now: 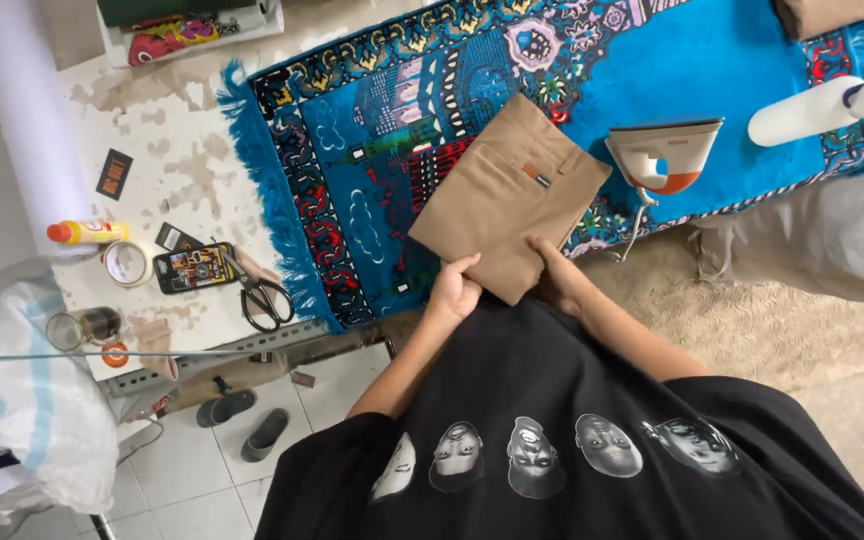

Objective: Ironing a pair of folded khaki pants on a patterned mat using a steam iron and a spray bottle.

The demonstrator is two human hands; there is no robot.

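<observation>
Both hands, the left hand (452,292) and the right hand (552,275), grip the near edge of folded tan trousers (507,195) lying on a blue patterned rug (712,70), with an iron (664,152) just beside the trousers.

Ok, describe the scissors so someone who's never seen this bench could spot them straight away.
Start at the blue patterned rug covering the table, and go to its fringed left edge. Just off that fringe, on the worn white tabletop, lie the scissors, beside a phone and a tape roll. They are the only black-handled, metal-bladed tool there, handles toward the person.
</observation>
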